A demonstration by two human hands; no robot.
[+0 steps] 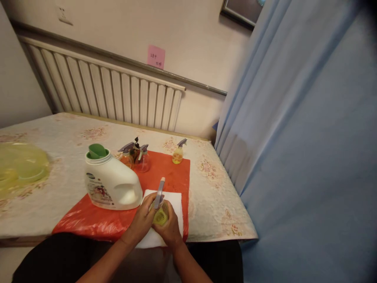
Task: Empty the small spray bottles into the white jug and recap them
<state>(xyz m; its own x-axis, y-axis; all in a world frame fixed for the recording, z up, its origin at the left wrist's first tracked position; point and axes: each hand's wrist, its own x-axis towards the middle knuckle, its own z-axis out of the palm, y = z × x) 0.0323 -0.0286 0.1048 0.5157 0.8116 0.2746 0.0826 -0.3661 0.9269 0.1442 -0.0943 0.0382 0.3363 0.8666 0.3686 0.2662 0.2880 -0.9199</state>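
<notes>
Both of my hands close around one small clear spray bottle (160,216) with yellow liquid in it and a grey trigger head (159,193). My left hand (145,214) grips it at the neck, by the trigger head. Around the bottle's body wraps my right hand (171,226). Beneath them lies a folded white towel (176,199) on a red plastic sheet (97,222). A large white jug (118,184) stands to the left, its mouth holding a green funnel or cup (97,151).
Behind the jug stand several bottles, among them a clear spray bottle (143,162) and an amber one (127,159). Another spray bottle with yellow liquid (177,154) is at the sheet's back right. A yellow translucent bag (23,165) lies left; a blue curtain (294,157) hangs right.
</notes>
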